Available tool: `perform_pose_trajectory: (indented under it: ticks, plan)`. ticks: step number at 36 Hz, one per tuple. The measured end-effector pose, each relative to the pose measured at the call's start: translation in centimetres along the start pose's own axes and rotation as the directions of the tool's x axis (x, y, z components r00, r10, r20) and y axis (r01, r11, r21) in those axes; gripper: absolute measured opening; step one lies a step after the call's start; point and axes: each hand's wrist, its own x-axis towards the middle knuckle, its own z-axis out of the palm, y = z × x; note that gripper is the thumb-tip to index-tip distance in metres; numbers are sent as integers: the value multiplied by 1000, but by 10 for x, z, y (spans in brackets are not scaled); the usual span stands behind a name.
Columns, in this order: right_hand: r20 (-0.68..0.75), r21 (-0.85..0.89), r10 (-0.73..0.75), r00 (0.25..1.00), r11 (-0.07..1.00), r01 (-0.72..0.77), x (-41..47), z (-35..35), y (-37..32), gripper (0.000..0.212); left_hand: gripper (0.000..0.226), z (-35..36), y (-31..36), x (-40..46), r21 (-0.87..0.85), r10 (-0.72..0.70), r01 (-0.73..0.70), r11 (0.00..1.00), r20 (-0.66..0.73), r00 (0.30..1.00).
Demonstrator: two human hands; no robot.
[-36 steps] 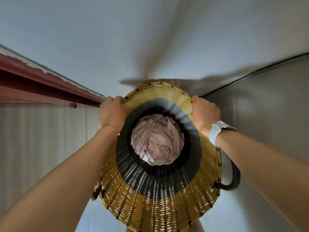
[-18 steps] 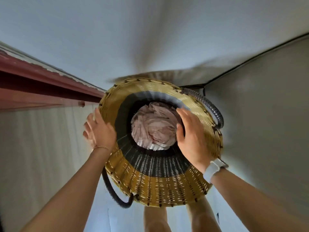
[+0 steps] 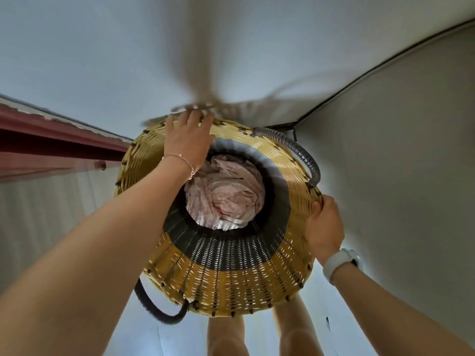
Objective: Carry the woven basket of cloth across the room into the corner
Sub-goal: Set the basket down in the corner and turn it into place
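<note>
I look straight down into a round woven basket (image 3: pixel 218 286), yellow with a black band and two dark loop handles. A crumpled pink cloth (image 3: pixel 226 194) fills its bottom. The basket stands on the pale floor, close to the room's corner. My left hand (image 3: pixel 189 141) reaches across the opening and lies flat on the far rim, fingers spread. My right hand (image 3: pixel 325 224) grips the rim on the right side, just below the right handle (image 3: pixel 295 147).
A grey wall (image 3: pixel 398 188) rises on the right and meets the floor at the corner (image 3: pixel 295 124) just behind the basket. A red wooden ledge (image 3: pixel 51 140) and a pale curtain (image 3: pixel 38 214) run along the left. My legs (image 3: pixel 262 335) show below the basket.
The basket has turned, its handles shifting round. My left hand moved from the left side to the far rim. My right hand moved from over the opening to the right rim.
</note>
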Motion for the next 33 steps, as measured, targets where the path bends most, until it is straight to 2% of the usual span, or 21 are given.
perform_pose_trajectory:
  ticks: [2,4,9,15,18,21,28,33]
  plan:
    - [-16,-21,-45,999,999,45,23,-7,3,26,43,-5,6,12,54,36,-34,998,-23,999]
    - [-14,-86,-109,994,990,108,36,-11,-4,25,37,-9,0,12,49,11,-10,999,-21,1000]
    - [40,-174,-281,959,943,284,70,-21,-38,26,33,1,-21,-9,-67,-188,184,981,-73,979]
    - [103,-293,-525,845,796,530,108,-26,-96,23,38,13,-40,-31,-114,-426,416,902,-86,901]
    - [106,-321,-562,820,761,564,118,-25,-121,26,36,16,-42,-38,-179,-511,494,851,-64,857]
    - [100,-335,-593,799,736,588,127,-24,-135,25,35,19,-42,-41,-193,-538,518,833,-67,840]
    - [94,-321,-617,781,724,610,128,-26,-130,30,35,14,-37,-39,-223,-601,579,784,-40,798]
    - [79,-330,-562,823,764,554,126,-35,-119,29,33,12,-30,-32,-268,-561,525,808,-76,824]
